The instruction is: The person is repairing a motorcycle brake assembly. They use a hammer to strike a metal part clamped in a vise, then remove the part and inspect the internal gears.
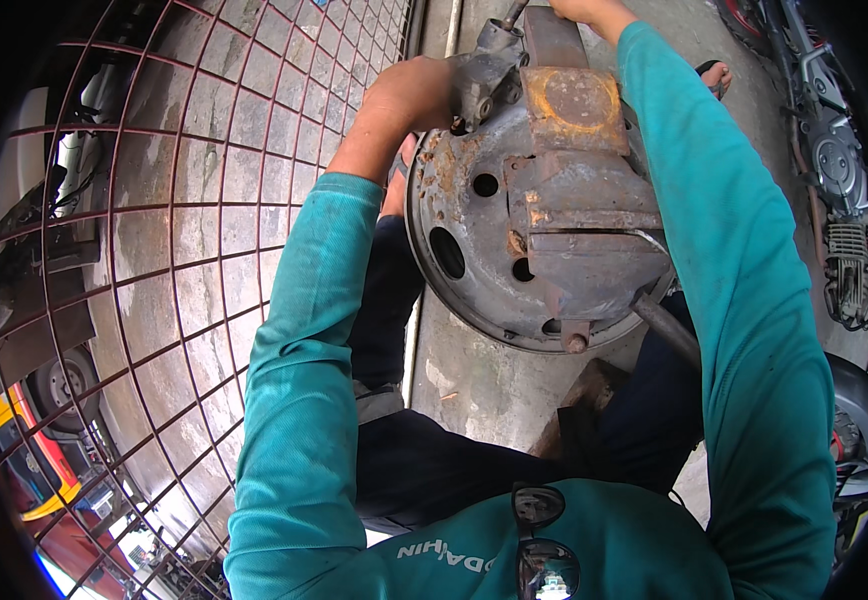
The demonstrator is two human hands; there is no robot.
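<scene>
My left hand (409, 93) is closed around the side of a grey cast metal part (490, 78) with bolt holes and a short rod at its top. The part sits above the far edge of a large steel wheel rim (442, 205), left of a rusty bench vise (594, 270). The vise is fixed on the rim, with a worn square plate (576, 108) on its far side and a handle bar (667, 330) at its near right. My right hand (594, 10) reaches past the vise to the top edge, where its fingers are cut off from view.
A wire mesh fence (189, 210) runs along my left, with vehicles behind it. A motorcycle (839, 170) stands close on the right. My legs straddle the rim on a concrete floor. Sunglasses (544, 540) hang on my shirt.
</scene>
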